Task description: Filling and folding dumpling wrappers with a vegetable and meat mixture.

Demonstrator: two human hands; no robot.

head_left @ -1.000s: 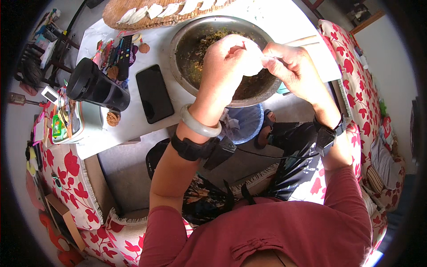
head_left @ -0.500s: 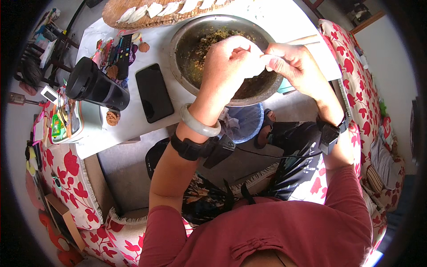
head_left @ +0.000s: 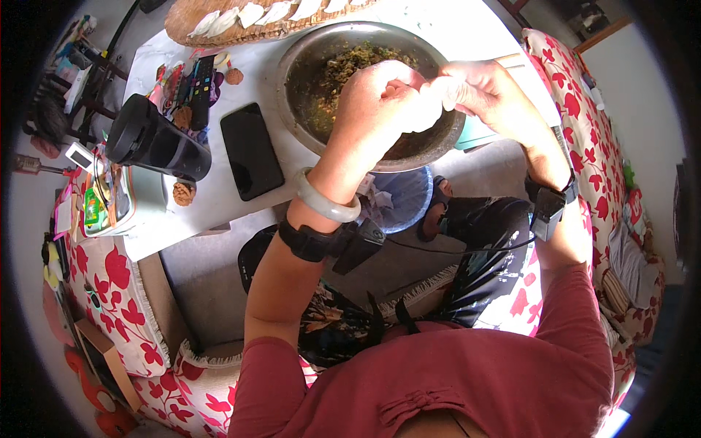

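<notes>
My left hand [head_left: 381, 102] and my right hand [head_left: 495, 98] meet over the right part of a metal bowl [head_left: 289, 120]. Both are closed, fingertips pressed together around a small pale dumpling [head_left: 440, 90], mostly hidden by fingers and washed out by sunlight. Below them, a chopped greenish-brown filling [head_left: 347, 71] lies in the bowl. Beyond it, a wooden board [head_left: 177, 23] carries several white folded dumplings [head_left: 276, 13] in a row. A light bangle circles my left wrist, and each forearm wears a strapped black device.
Left of the bowl lie a black phone [head_left: 252, 152], a dark tumbler [head_left: 157, 139], a remote [head_left: 201, 91] and walnuts [head_left: 183, 193]. Chopsticks [head_left: 509, 61] rest at the right, near a teal object [head_left: 476, 134]. Below the table edge stands a blue-lined bin [head_left: 409, 201].
My right hand's fingers have shifted along the pinched edge, and its wrist has moved slightly right and outward. My left hand stays nearly in place. The filling and board look unchanged.
</notes>
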